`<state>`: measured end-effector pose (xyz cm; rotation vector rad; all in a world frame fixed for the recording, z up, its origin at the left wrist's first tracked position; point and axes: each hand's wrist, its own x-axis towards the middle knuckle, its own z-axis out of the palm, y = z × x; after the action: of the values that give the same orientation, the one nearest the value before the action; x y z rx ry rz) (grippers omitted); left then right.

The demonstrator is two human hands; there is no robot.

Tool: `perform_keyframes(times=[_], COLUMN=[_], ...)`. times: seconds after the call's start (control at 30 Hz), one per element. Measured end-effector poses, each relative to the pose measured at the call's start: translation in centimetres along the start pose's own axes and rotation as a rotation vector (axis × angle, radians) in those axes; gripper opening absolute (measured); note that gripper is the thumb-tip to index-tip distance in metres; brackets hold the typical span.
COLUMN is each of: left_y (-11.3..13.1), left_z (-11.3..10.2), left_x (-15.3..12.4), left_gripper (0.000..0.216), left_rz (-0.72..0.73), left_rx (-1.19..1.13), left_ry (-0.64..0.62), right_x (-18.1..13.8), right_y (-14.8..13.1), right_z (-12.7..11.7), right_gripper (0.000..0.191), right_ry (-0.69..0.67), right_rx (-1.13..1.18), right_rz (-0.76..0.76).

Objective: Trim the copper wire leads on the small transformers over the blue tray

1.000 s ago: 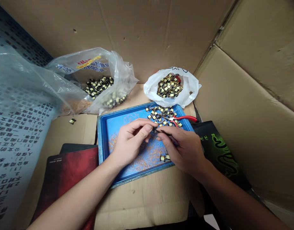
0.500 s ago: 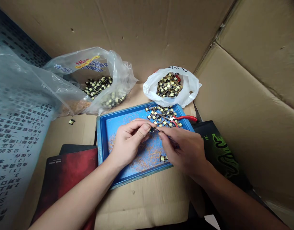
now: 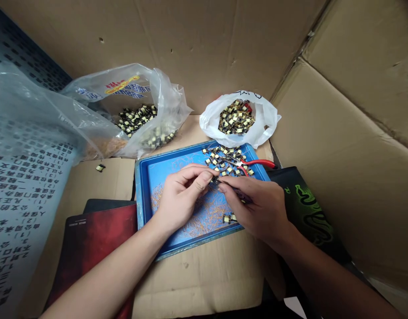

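Note:
My left hand (image 3: 184,192) is closed, thumb and forefinger pinching a small dark transformer (image 3: 215,180) with metal pins, mostly covered by the fingertips. Fingertip to fingertip with it, my right hand (image 3: 257,204) is closed too, at the transformer's right side. Something dark shows under its curled fingers, too hidden to name. Both hands are above a blue tray (image 3: 142,195) strewn with copper wire clippings (image 3: 204,217). Several small yellow-and-black transformers (image 3: 223,157) lie at the tray's back right, and red-handled pliers (image 3: 262,163) rest among them. Another transformer (image 3: 227,219) sits near the front rim.
Behind the tray stand a clear plastic bag (image 3: 160,93) and a white bag (image 3: 210,119), both holding many transformers. One loose transformer (image 3: 100,168) lies on the cardboard at left. A red-and-black mat (image 3: 100,248) and a black-green mat (image 3: 306,208) flank the tray.
The fingers of both hands have shifted slightly around the transformer, and its pins show less clearly now. The tray, bags and pliers stay in place.

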<state>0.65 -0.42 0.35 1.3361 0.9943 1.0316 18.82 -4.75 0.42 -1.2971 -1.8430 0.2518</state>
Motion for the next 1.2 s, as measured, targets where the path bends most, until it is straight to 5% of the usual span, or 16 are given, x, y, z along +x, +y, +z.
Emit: perform_keyframes(times=[0.53,0.83,1.2], left_y=[-0.3,0.3,0.8], left_z=[0.0,-0.4,0.0], left_x=[-0.1,-0.1,0.0], left_gripper=[0.017,0.022,0.024], left_rz=[-0.019,-0.037,0.005], left_rx=[-0.146,-0.137,-0.069], left_ry=[-0.040,-0.165,-0.119], right_x=[0.0,0.1,0.0], right_y=[-0.1,-0.1,0.0], right_z=[0.0,0.2,-0.1], right_gripper=[0.013,0.011,0.013], right_ry=[-0.018,0.023,0.011], right_rx=[0.134,0.097,0.099], right_rz=[0.024,0.037,0.052])
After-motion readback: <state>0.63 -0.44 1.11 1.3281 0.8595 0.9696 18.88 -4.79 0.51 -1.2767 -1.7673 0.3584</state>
